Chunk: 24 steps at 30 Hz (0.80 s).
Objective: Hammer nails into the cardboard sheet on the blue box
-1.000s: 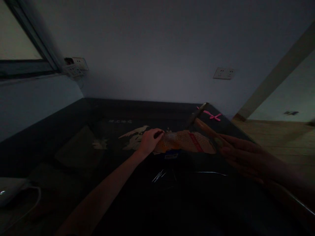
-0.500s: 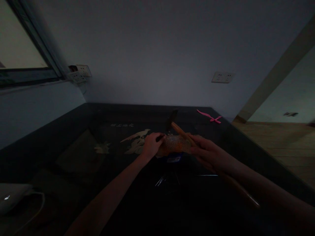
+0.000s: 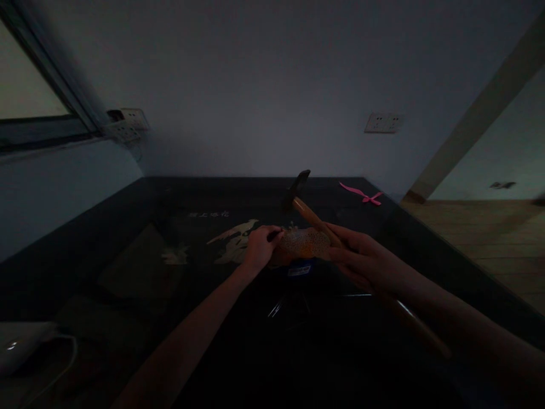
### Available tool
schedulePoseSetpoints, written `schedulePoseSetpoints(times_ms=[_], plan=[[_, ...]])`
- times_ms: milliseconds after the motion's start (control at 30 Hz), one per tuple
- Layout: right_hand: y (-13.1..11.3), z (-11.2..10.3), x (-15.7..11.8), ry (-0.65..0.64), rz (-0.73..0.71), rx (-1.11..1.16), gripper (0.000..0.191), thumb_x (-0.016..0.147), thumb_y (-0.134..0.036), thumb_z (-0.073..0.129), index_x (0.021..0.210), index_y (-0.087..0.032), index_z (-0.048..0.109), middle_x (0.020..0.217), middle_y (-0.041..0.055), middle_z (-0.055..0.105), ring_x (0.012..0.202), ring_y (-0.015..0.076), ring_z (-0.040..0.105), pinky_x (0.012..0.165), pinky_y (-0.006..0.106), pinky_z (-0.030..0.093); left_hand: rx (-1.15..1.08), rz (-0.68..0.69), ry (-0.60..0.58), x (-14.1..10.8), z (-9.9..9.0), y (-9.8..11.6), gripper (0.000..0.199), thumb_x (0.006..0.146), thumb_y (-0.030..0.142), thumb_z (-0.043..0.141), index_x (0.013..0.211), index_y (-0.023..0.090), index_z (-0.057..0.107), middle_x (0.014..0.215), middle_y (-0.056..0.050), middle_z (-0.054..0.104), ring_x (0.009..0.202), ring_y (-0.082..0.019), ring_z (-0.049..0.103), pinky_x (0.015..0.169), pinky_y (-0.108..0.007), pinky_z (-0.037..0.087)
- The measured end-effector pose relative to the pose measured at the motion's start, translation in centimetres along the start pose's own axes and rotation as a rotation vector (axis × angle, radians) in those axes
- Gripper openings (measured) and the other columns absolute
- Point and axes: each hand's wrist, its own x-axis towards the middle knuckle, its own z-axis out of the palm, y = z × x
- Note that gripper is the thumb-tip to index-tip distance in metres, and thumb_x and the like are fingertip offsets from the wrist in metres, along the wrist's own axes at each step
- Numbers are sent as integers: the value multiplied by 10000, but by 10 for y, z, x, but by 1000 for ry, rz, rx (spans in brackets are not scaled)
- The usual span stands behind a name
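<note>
My right hand (image 3: 360,255) is wrapped round the wooden handle of a hammer (image 3: 313,218). Its dark head tilts up, apart from the table, beyond the hands. Under the handle lies a speckled orange-brown object (image 3: 304,243) with a shiny surface; its kind is too dim to tell. A blue and white label (image 3: 300,270) shows at its near side. At the object's left end, my left hand (image 3: 259,250) has thumb and fingers closed against it. Whether something small is pinched there I cannot make out.
The dark glossy table (image 3: 179,196) bears a pale bird picture (image 3: 236,241) and lettering. A pink ribbon (image 3: 361,195) lies at the far right corner. At the lower left sits a white device (image 3: 25,341) with a cable. Sockets (image 3: 383,122) are on the wall behind.
The hammer's head has risen a little, away from the speckled object. My left hand stays at the object's left end. The whole view has shifted slightly.
</note>
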Motion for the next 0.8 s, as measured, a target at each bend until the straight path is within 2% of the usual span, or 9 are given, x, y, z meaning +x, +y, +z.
schedulePoseSetpoints(times_ms=[133,333,533,700,800], plan=[[5,2,0,-93,64,-13,588,887,-318,494,1438,-160,362,412,-129,369,278,52,299,264,131,285,28,-28,1,-1,0,0,124,836,244,615,898,186,705,936,-66,731,892,-219,669,816,-350,514],[-7,-2,-5,-17,-12,-14,630,879,-351,506,1456,-164,335,429,-124,406,277,46,315,271,126,265,-16,13,4,-1,1,1,127,847,249,596,894,208,707,926,-44,734,875,-202,671,832,-337,507],[1,2,-2,-78,115,-30,651,865,-317,481,1460,-116,311,408,-138,360,277,51,302,261,116,275,42,-16,5,-1,0,1,112,827,250,618,870,193,704,918,-67,730,870,-226,672,796,-351,518],[-3,1,-7,-25,33,-29,633,865,-333,515,1449,-158,346,432,-126,396,270,46,319,254,117,270,-28,8,-8,-3,0,1,123,852,253,591,877,203,701,933,-54,731,889,-207,674,825,-337,513],[-2,2,-6,-31,67,-37,610,875,-301,497,1449,-157,346,422,-131,382,271,45,321,258,111,280,-6,-5,-2,-3,0,1,115,844,255,606,883,197,697,932,-59,731,895,-212,671,826,-339,512]])
